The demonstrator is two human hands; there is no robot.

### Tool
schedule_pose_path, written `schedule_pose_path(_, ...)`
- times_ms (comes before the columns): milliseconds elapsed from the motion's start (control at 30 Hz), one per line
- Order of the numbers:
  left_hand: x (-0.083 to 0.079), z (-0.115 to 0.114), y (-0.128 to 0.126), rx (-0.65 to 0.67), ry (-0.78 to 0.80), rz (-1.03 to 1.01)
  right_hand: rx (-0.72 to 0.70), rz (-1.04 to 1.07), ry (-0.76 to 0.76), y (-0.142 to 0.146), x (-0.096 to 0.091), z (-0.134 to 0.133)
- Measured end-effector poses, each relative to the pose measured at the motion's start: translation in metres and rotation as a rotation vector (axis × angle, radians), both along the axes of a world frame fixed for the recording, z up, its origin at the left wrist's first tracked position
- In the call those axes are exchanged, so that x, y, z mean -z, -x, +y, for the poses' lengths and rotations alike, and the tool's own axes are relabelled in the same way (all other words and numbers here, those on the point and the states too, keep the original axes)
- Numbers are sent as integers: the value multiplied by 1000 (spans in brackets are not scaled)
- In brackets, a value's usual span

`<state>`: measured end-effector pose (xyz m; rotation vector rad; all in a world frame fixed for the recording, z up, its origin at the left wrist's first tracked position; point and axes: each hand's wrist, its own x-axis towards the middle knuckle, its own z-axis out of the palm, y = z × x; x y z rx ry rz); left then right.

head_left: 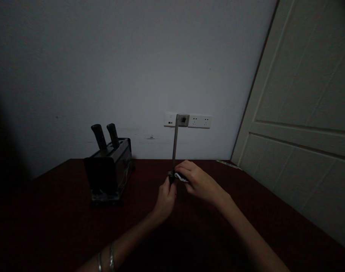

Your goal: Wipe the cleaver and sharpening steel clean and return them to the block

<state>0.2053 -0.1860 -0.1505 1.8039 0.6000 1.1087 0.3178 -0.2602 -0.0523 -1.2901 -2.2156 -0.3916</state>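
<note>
My left hand is wrapped around the black handle of a honing steel, a long grey rod that stands nearly upright with its tip leaning slightly right. A small guard shows where rod and handle meet. Just to the right, my right hand is closed on a folded dark and white cloth, held against or very near the base of the rod. The fingertips partly hide the cloth, so the exact contact cannot be made out.
A knife block with two black-handled knives stands at the left on the dark red table. Behind are a pale wall and a row of sockets. A white panelled door rises along the right side. A thin strip lies near the back edge.
</note>
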Motion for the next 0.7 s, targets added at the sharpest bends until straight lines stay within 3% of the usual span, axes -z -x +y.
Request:
schedule_pose_path(100, 3, 0, -1, -2, -6, -10, 54, -70, 4, 6, -2, -2)
schedule_pose_path(267, 1, -1, -1, -20, 14, 7, -6, 86, 99, 1, -8, -9)
schedule_pose_path(367, -1, -1, -1, -33, 26, 12, 22, 122, 21, -6, -9, -8)
schedule_pose_path(467, 0, -1, -1, -43, 22, 11, 71, 57, -30, -6, -2, -1)
schedule_pose_path(700, 4, -3, -1, -91, 1, 31, 146, -75, 10, 12, 10, 7)
